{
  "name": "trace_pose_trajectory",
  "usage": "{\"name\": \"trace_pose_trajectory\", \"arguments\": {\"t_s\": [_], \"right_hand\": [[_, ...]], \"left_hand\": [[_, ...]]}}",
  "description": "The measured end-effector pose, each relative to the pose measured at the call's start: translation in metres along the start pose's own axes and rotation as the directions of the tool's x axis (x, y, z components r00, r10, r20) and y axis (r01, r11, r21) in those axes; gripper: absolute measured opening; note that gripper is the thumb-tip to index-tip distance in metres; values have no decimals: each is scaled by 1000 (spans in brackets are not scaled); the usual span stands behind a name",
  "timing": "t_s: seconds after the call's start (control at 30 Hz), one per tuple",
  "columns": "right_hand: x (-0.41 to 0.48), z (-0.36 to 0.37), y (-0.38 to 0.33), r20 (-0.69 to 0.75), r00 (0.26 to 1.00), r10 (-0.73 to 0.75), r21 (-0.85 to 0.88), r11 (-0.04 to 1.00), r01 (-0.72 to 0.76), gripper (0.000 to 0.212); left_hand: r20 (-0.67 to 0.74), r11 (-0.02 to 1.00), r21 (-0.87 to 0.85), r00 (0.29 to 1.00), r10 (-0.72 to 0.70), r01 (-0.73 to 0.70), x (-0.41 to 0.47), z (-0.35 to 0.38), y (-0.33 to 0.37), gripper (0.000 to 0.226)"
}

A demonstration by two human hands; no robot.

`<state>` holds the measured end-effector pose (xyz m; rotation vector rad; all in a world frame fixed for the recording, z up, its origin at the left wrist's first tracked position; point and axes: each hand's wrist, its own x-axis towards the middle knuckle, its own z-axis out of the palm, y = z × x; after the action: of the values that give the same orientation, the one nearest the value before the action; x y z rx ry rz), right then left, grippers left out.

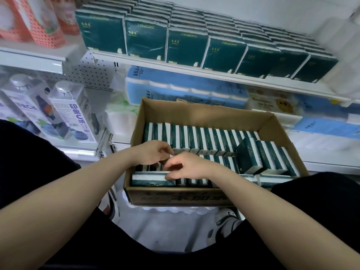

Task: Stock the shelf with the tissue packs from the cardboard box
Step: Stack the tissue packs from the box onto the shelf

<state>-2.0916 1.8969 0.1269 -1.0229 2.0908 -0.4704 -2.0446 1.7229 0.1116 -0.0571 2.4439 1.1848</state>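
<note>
Under my right thumb and curled fingertips, at the near-left corner of the cardboard box (204,114), one tissue pack (150,178) lies flat on its side. It is dark green with a white band along its upper edge and small pale print on its face. My right hand (187,168) pinches its right end, thumb on the near side and fingers bent over the far side. My left hand (153,152) sits just beyond and to the left of the right, almost touching it. Its fingers are curled down onto the tops of the standing packs, and I cannot tell whether they actually hold one.

Around both hands the box is nearly full of the same tissue packs (204,139), standing on edge in close rows, green and white stripes alternating. To the right of my right hand several leaning packs (266,156) tilt against one another.

Beyond my hands and above the box, the shelf (194,70) carries shelved packs (187,45) of the same green kind, upright in rows running back. Beneath that shelf, just past the box's far wall, lie blue-wrapped rolls (185,84). Well to the left of my left hand stand white cartons (72,114) with printed labels. Nearer than my right forearm, a white shoe (226,221) shows on the floor.
</note>
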Motion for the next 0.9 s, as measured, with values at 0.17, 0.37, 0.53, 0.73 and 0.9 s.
{"name": "trace_pose_trajectory", "arguments": {"t_s": [0.17,0.37,0.53,0.73,0.9], "right_hand": [[1,-3,6,-124,992,17,38,999,-12,16],[-5,-25,33,-252,936,245,261,949,-178,9],[-14,-44,52,-224,854,470,649,725,-229,14],[-27,-62,61,-296,821,487,883,467,42,27],[-35,-78,81,-400,772,493,867,477,145,41]], "left_hand": [[50,995,98,999,5,-10,-1,0,6,25],[-46,998,-48,998,-43,40,4,-3,11,31],[-78,949,-313,996,-48,21,15,-6,7,55],[-256,871,-492,958,-133,-10,29,-8,25,51],[-348,868,-491,931,-114,-77,45,-11,45,54]]}}
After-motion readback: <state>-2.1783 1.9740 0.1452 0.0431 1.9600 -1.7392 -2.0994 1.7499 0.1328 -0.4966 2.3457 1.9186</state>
